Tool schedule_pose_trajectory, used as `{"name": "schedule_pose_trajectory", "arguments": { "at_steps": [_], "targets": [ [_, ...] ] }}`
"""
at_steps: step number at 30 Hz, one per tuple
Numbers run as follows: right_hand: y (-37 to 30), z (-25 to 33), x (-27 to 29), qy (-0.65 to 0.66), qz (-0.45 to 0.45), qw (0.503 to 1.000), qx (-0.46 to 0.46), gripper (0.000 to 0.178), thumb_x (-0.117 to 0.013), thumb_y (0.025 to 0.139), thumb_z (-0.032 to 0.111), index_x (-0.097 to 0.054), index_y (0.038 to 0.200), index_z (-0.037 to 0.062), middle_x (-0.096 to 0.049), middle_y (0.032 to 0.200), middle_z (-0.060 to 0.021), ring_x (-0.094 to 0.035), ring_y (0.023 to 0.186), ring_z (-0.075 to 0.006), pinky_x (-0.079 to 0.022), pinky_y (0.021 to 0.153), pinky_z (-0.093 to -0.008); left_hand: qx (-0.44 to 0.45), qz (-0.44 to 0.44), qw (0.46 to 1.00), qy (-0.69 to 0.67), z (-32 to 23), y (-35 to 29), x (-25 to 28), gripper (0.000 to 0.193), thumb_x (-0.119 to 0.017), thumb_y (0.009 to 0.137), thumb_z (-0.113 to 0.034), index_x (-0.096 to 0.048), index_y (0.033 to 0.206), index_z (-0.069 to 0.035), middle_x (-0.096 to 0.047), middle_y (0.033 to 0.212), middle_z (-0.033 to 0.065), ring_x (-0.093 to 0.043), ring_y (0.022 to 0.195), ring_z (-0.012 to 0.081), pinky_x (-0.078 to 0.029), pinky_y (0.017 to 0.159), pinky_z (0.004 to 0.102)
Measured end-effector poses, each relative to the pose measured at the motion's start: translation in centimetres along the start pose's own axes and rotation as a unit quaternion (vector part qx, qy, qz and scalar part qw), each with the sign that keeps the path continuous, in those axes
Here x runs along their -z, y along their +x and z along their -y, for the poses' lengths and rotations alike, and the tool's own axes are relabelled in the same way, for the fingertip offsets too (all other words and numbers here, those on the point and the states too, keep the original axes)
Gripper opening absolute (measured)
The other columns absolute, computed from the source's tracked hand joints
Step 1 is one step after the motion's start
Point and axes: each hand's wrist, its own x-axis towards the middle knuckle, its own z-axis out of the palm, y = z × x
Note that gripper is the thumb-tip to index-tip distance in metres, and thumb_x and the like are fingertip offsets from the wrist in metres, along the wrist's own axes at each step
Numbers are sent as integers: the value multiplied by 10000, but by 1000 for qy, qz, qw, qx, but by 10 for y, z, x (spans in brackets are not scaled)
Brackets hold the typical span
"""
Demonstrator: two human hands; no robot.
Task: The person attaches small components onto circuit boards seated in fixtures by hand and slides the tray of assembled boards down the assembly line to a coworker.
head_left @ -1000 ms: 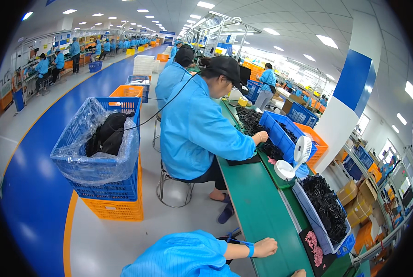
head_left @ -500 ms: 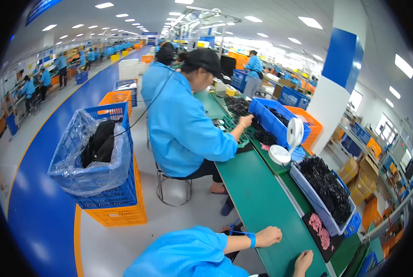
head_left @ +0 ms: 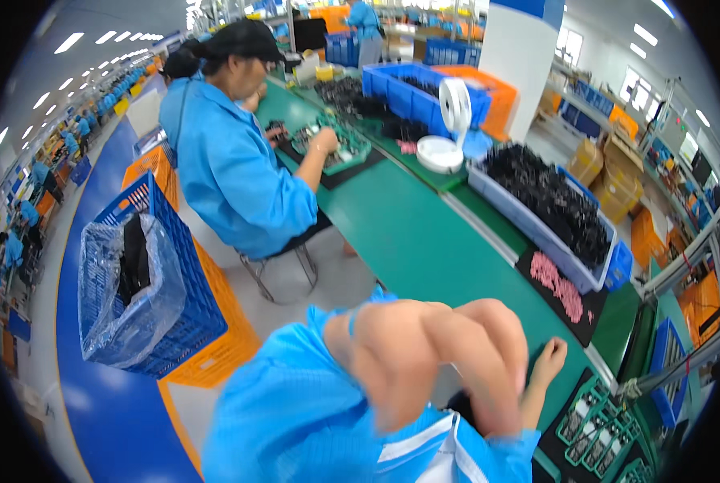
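My left hand is raised close in front of me, large and partly blurred. Its fingers bend downward, with a gap between them and the thumb side, and I see nothing held in it. A blue band circles that wrist. Lower and to the right, my right hand rests at the green worktable with curled fingers; whatever they may hold is hidden. Near it lies a black mat with pink small pieces. Green trays of metallic parts sit nearer, right of my right forearm.
A blue-grey bin heaped with black parts stands behind the pink pieces, beside a white fan. A co-worker handles a green tray at the far left of the table. A lined blue crate stands on orange crates at left.
My left hand has risen from the table toward me. The view has turned, bringing the green trays into sight. My right hand stays low by the table, its fingers curled.
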Motion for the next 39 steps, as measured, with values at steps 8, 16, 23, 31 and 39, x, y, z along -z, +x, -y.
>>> {"name": "schedule_pose_trajectory", "arguments": {
  "at_steps": [8, 16, 23, 31, 39],
  "targets": [
    [-4, 10, 1, 27, -17, 998, -57, 165, -568, 923, 143, -582, 961, -16, -601, 917, -110, -564, 841, -203, -464, 777, -321, -56, 15, 996, -61, 9, 17, -12, 211, -508, 949, -250, -605, 795, -144, -589, 1210, 210, -486, 1086, 366, -408, 899, 396],
    [-15, -6, -7, 50, -6, 996, -71, 142, -576, 914, 128, -584, 953, -8, -595, 905, -89, -551, 820, -173, -461, 751, -302, -74, 68, 991, -86, -5, 29, -11, 176, -481, 943, -167, -614, 858, -89, -590, 1205, 221, -498, 1122, 348, -422, 926, 394],
    [-3, -15, 3, 52, -7, 993, -106, 128, -578, 912, 124, -588, 949, 2, -572, 849, -61, -516, 747, -141, -454, 697, -287, -108, 111, 976, -150, -6, 44, -6, 175, -458, 938, -94, -623, 913, -41, -592, 1200, 231, -507, 1154, 331, -434, 950, 392],
    [-7, 0, -11, 60, -18, 996, -58, 114, -567, 926, 118, -583, 935, 5, -573, 843, -40, -517, 770, -119, -450, 716, -264, -118, 205, 955, -178, -17, 66, -7, 207, -432, 933, -10, -632, 976, 14, -593, 1195, 242, -518, 1191, 313, -447, 976, 390],
    [-5, 17, 0, 126, 1, 988, -88, 101, -552, 938, 109, -564, 967, 13, -549, 878, -39, -492, 766, -117, -433, 696, -252, -89, 73, 954, -277, 19, 44, -5, 199, -455, 931, -109, -641, 880, -59, -650, 1073, 120, -611, 1064, 252, -461, 912, 417]
  ]
}}
